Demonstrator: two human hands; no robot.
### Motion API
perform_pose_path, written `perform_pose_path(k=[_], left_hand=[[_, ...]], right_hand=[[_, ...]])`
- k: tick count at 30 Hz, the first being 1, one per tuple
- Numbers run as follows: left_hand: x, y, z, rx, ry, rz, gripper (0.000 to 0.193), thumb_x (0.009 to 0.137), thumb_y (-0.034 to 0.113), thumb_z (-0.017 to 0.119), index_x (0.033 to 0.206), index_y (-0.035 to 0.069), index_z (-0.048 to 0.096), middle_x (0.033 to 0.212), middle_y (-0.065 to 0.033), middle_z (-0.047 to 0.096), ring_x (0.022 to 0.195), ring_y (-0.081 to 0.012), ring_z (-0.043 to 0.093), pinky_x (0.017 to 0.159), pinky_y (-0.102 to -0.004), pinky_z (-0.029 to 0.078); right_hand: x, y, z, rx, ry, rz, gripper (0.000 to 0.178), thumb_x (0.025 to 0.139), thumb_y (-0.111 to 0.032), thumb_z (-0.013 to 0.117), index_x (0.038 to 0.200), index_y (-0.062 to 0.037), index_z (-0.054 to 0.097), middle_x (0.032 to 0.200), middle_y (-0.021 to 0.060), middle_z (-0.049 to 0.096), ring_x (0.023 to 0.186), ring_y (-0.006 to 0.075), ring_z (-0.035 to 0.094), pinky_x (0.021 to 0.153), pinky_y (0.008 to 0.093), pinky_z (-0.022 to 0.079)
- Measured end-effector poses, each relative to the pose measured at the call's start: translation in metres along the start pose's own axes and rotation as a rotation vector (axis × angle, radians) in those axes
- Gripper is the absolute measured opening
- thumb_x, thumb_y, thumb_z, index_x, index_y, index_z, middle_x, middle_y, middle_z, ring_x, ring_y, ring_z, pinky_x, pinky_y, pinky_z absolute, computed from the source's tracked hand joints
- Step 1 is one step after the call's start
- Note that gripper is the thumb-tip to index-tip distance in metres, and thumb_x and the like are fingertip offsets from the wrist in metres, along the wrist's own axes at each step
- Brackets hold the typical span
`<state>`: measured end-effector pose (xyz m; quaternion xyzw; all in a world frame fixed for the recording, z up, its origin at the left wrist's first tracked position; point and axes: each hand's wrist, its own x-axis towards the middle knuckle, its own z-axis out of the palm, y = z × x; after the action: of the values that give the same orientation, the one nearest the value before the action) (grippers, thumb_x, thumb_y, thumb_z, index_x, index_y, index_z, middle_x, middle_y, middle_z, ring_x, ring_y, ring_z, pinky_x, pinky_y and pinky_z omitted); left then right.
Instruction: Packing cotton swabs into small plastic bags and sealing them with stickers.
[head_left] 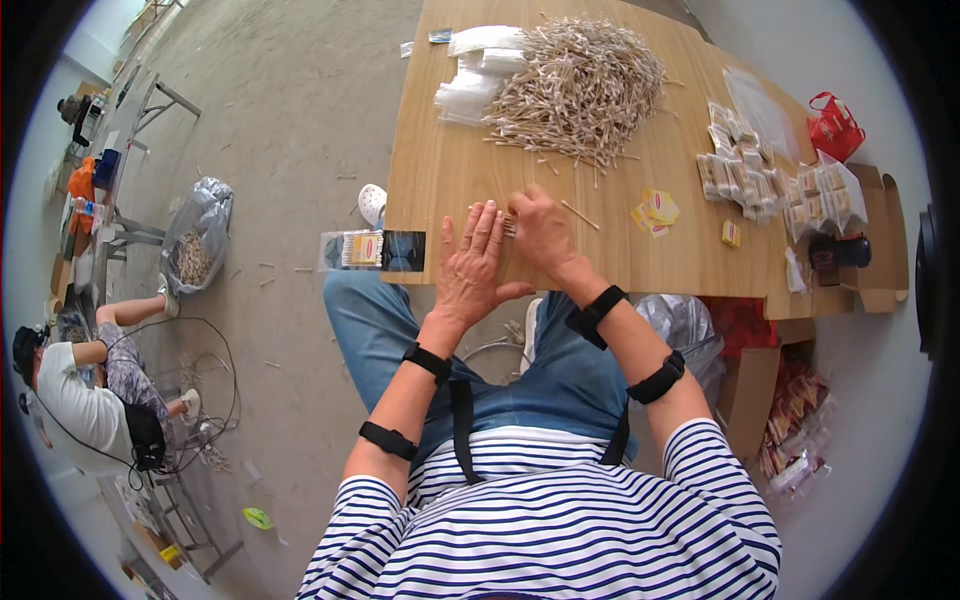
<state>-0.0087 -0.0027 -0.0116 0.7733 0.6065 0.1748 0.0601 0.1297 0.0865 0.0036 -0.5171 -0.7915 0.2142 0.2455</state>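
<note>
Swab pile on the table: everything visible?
The swab pile is a loose heap of thin, wood-coloured sticks with pale, cottony tips, pointing every way, strays round its edges. It lies on the table, beyond the left hand and right hand, apart from both. Whitish plastic bags abut its left side.

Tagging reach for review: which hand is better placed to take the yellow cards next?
Right, probably. The right hand is nearer the yellow cards; the left hand would have to reach past it. Caveat: the right is curled beside swabs; grip unclear.
</note>
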Motion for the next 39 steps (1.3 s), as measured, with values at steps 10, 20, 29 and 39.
perform_pose_path(k=[10, 20, 29, 39], left_hand=[[-0.002, -0.001, 0.000, 0.005, 0.001, -0.008, 0.123, 0.066, 0.078, 0.067, 0.154, -0.001, 0.034, 0.162, -0.0141, 0.031, 0.154, -0.0282, 0.020, 0.123, -0.0582, 0.008], [0.000, 0.000, 0.000, 0.029, -0.001, 0.000, 0.122, 0.066, 0.079, 0.065, 0.154, 0.001, 0.034, 0.163, -0.0127, 0.031, 0.154, -0.0280, 0.021, 0.123, -0.0589, 0.008], [0.000, -0.001, -0.001, 0.014, 0.001, -0.008, 0.121, 0.066, 0.077, 0.067, 0.154, 0.001, 0.034, 0.163, -0.0131, 0.031, 0.154, -0.0281, 0.021, 0.124, -0.0585, 0.008], [-0.001, -0.001, 0.001, 0.007, 0.002, -0.010, 0.122, 0.065, 0.075, 0.069, 0.155, 0.001, 0.034, 0.163, -0.0118, 0.031, 0.154, -0.0266, 0.021, 0.124, -0.0581, 0.009]], right_hand=[[-0.015, 0.050, -0.050, -0.277, 0.155, 0.167, 0.009, 0.084, -0.009, 0.065, 0.092, -0.0064, 0.064, 0.098, 0.0177, 0.063, 0.085, 0.0402, 0.067, 0.073, 0.0479, 0.055], [0.050, 0.051, -0.016, -0.216, 0.173, 0.059, 0.010, 0.087, -0.007, 0.059, 0.094, -0.0081, 0.065, 0.100, 0.0178, 0.063, 0.090, 0.0407, 0.067, 0.076, 0.0477, 0.056], [0.063, 0.056, -0.041, -0.298, 0.163, -0.006, 0.007, 0.086, -0.008, 0.060, 0.089, -0.0062, 0.066, 0.104, 0.0171, 0.063, 0.092, 0.0387, 0.069, 0.076, 0.0492, 0.056], [0.002, 0.040, -0.037, -0.177, 0.085, 0.088, 0.006, 0.087, -0.012, 0.062, 0.089, -0.0063, 0.065, 0.102, 0.0155, 0.063, 0.090, 0.0383, 0.067, 0.078, 0.0479, 0.054]])
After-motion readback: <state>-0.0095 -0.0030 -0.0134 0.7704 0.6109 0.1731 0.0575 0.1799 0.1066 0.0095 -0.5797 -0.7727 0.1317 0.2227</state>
